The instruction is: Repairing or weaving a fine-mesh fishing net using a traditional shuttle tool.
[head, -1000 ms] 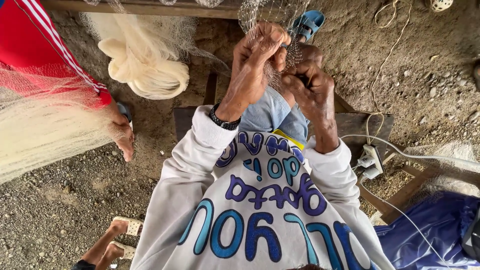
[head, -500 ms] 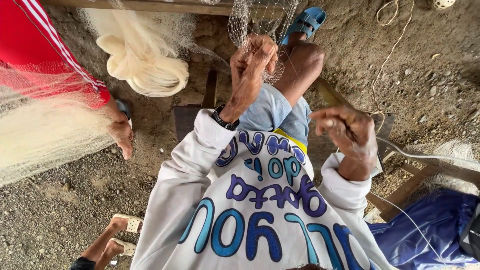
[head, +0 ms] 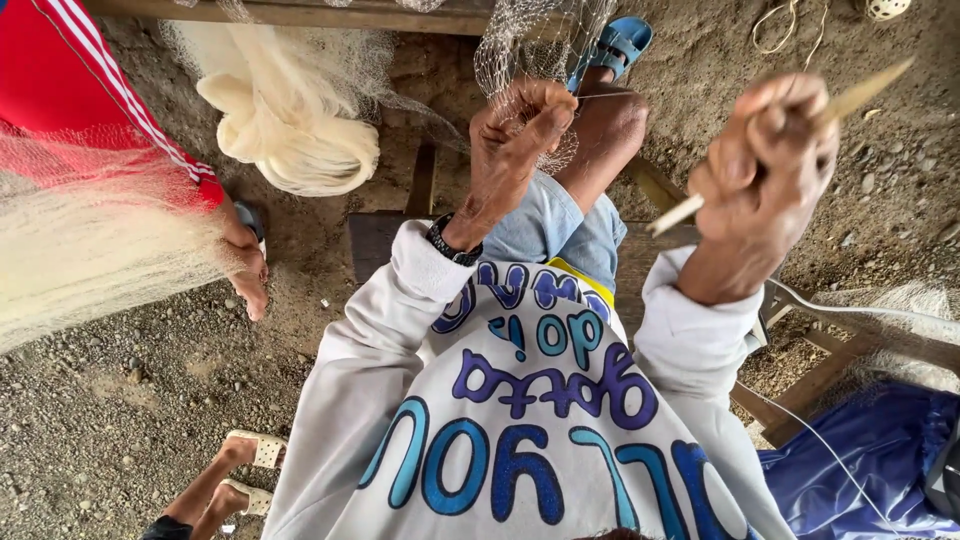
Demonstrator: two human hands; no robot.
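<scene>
The left hand pinches a fold of the fine fishing net hanging from the wooden beam above the bent knee, while the right hand, raised well apart, grips a slim netting needle trailing thread toward the net.

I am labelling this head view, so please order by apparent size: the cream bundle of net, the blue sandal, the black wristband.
1. cream bundle of net, clearly largest.
2. blue sandal, partly hidden by the leg.
3. black wristband on the left hand's wrist; nearer the camera, yet smallest.
</scene>
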